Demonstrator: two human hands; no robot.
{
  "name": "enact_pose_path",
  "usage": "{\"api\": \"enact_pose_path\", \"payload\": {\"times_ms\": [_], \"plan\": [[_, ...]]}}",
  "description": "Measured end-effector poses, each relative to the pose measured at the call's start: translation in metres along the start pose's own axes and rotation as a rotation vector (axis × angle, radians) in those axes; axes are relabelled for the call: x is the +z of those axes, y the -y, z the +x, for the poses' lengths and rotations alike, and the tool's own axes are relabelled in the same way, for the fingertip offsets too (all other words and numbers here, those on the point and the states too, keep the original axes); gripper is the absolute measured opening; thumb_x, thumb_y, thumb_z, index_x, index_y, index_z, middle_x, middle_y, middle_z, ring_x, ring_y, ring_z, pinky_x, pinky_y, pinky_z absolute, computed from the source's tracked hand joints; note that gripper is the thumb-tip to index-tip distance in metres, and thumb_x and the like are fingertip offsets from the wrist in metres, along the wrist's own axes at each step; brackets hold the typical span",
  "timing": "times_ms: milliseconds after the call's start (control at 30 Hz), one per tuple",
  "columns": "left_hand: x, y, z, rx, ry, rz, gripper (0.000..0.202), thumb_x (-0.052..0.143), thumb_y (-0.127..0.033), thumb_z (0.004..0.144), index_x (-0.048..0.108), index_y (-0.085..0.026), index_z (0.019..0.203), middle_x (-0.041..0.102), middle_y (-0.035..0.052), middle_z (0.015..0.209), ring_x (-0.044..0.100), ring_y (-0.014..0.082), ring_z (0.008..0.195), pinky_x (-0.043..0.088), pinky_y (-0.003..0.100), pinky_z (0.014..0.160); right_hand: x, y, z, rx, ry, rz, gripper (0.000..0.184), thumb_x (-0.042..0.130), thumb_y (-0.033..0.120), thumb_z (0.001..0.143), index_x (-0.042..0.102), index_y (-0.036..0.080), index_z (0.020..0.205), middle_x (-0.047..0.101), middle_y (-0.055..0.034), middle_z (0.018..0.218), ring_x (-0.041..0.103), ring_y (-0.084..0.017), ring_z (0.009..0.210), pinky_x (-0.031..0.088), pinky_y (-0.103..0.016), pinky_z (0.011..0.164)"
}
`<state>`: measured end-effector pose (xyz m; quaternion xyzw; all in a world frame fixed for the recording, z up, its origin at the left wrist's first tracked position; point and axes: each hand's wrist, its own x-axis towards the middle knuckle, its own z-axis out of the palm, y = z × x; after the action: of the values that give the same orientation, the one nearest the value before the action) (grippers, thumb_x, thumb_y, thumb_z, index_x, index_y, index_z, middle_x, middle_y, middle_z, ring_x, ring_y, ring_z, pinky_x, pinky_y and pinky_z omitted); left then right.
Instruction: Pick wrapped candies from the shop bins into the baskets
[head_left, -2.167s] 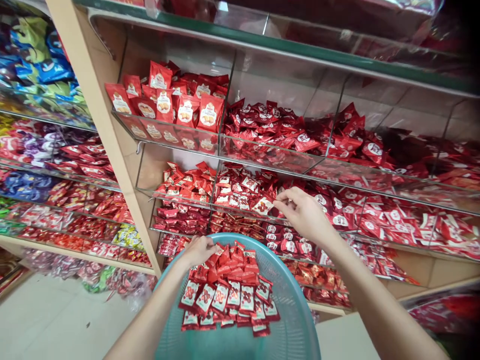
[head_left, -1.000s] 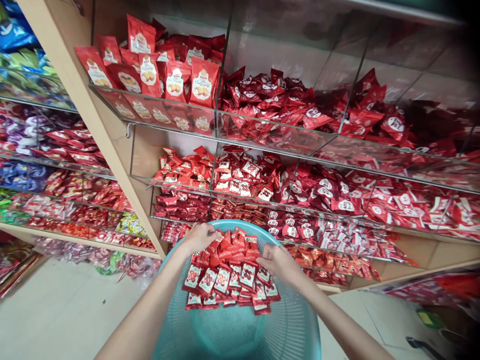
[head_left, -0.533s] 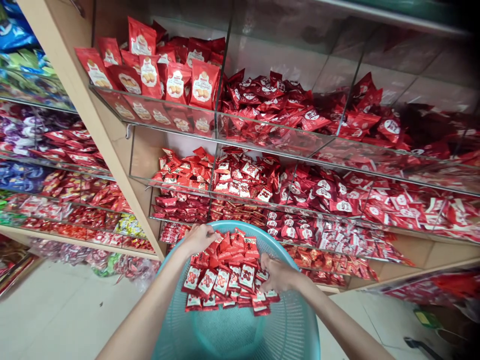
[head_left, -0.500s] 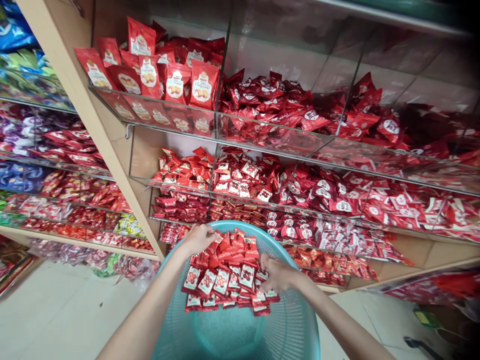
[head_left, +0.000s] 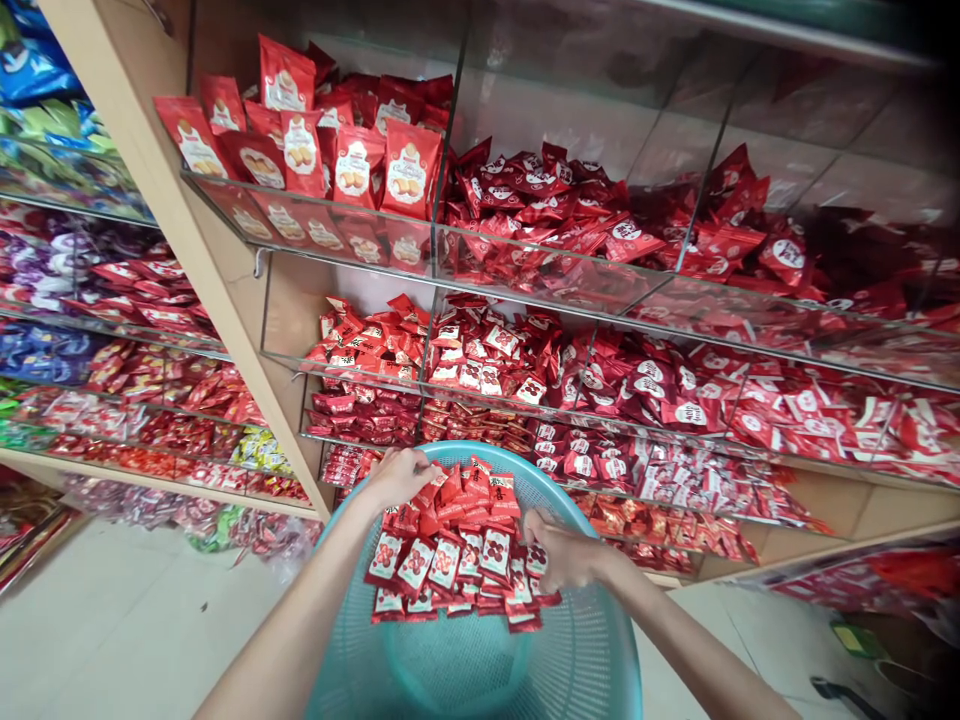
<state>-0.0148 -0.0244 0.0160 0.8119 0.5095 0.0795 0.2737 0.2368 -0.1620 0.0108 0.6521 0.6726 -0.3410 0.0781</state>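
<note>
A turquoise plastic basket (head_left: 600, 625) stands in front of me, its mesh bottom partly in view. Several small red snack packets (head_left: 444, 562) with white labels lie in rows inside it, and plainer red packets with black characters (head_left: 474, 485) lie behind them. My left hand (head_left: 401, 478) is over the basket's back left rim, its fingers pinched on a red packet at the pile's edge. At the pile's right side, my right hand (head_left: 559, 552) has its fingers curled beside the labelled packets. Whatever is inside those fingers is hidden.
Clear-fronted shelves (head_left: 540, 265) full of red packets rise behind the basket. A wooden upright (head_left: 169, 230) parts them from shelves of mixed packets (head_left: 142, 390) on the left. Bagged packets (head_left: 187, 515) lie on the tiled floor (head_left: 127, 610).
My right hand has shifted slightly right and its fingers have curled more, uncovering a labelled packet. My left hand and the packet pile look almost the same.
</note>
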Motion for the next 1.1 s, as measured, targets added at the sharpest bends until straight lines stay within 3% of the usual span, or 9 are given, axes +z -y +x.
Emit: {"api": "enact_pose_path", "payload": {"times_ms": [167, 267, 400, 500, 600, 900, 1100], "plan": [[0.001, 0.000, 0.001, -0.002, 0.002, -0.002, 0.036, 0.049, -0.052, 0.077, 0.070, -0.023, 0.079, 0.070, 0.0020, 0.078, 0.061, 0.0191, 0.080, 0.039, 0.023, 0.065, 0.018, 0.002, -0.020, -0.015, -0.137, -0.120, 0.045, 0.055, 0.002, 0.053, 0.044, 0.022, 0.091, 0.047, -0.0022, 0.102, 0.055, -0.017, 0.079, 0.037, -0.024, 0.063], [0.001, 0.001, 0.001, -0.008, 0.003, -0.003, 0.035, 0.049, -0.051, 0.077, 0.070, -0.023, 0.080, 0.070, 0.0022, 0.078, 0.062, 0.0196, 0.081, 0.040, 0.023, 0.065, 0.024, 0.009, -0.024, 0.037, -0.143, -0.207, 0.050, 0.052, -0.002, 0.053, 0.045, 0.021, 0.097, 0.047, -0.0052, 0.111, 0.059, -0.019, 0.081, 0.038, -0.026, 0.065], [0.001, 0.001, 0.000, -0.013, 0.000, -0.014, 0.035, 0.050, -0.051, 0.077, 0.070, -0.024, 0.080, 0.070, 0.0017, 0.076, 0.062, 0.0195, 0.081, 0.041, 0.023, 0.067, 0.014, 0.027, -0.029, 0.081, -0.152, -0.250, 0.047, 0.066, 0.010, 0.058, 0.045, 0.018, 0.099, 0.047, -0.0102, 0.114, 0.061, -0.026, 0.090, 0.041, -0.029, 0.068], [0.001, 0.001, 0.000, 0.000, -0.006, -0.004, 0.034, 0.050, -0.052, 0.077, 0.070, -0.024, 0.079, 0.070, 0.0011, 0.075, 0.062, 0.0189, 0.079, 0.041, 0.024, 0.068, 0.007, 0.043, -0.029, 0.027, -0.254, -0.231, 0.033, 0.064, 0.024, 0.070, 0.044, 0.020, 0.096, 0.051, -0.0073, 0.109, 0.062, -0.024, 0.086, 0.041, -0.029, 0.066], [0.000, 0.000, -0.001, 0.010, -0.007, 0.008, 0.034, 0.049, -0.052, 0.077, 0.070, -0.025, 0.078, 0.070, 0.0008, 0.076, 0.062, 0.0186, 0.079, 0.041, 0.023, 0.068, 0.012, 0.054, -0.023, -0.055, -0.293, -0.216, 0.032, 0.064, 0.032, 0.073, 0.043, 0.022, 0.095, 0.052, -0.0046, 0.108, 0.063, -0.022, 0.081, 0.041, -0.028, 0.063], [-0.002, -0.002, -0.001, -0.008, 0.009, 0.005, 0.034, 0.049, -0.051, 0.077, 0.071, -0.024, 0.081, 0.071, 0.0019, 0.079, 0.062, 0.0199, 0.084, 0.041, 0.023, 0.068, 0.030, 0.059, -0.007, -0.082, -0.341, -0.297, 0.033, 0.065, 0.026, 0.073, 0.046, 0.020, 0.100, 0.052, -0.0083, 0.112, 0.062, -0.027, 0.092, 0.046, -0.033, 0.068], [-0.001, -0.001, -0.001, -0.005, 0.000, -0.010, 0.034, 0.050, -0.051, 0.077, 0.070, -0.024, 0.079, 0.071, 0.0015, 0.078, 0.061, 0.0196, 0.083, 0.040, 0.023, 0.066, 0.034, 0.060, -0.004, -0.076, -0.332, -0.295, 0.044, 0.067, 0.025, 0.070, 0.045, 0.021, 0.108, 0.051, -0.0090, 0.116, 0.063, -0.026, 0.087, 0.047, -0.035, 0.070]]}}
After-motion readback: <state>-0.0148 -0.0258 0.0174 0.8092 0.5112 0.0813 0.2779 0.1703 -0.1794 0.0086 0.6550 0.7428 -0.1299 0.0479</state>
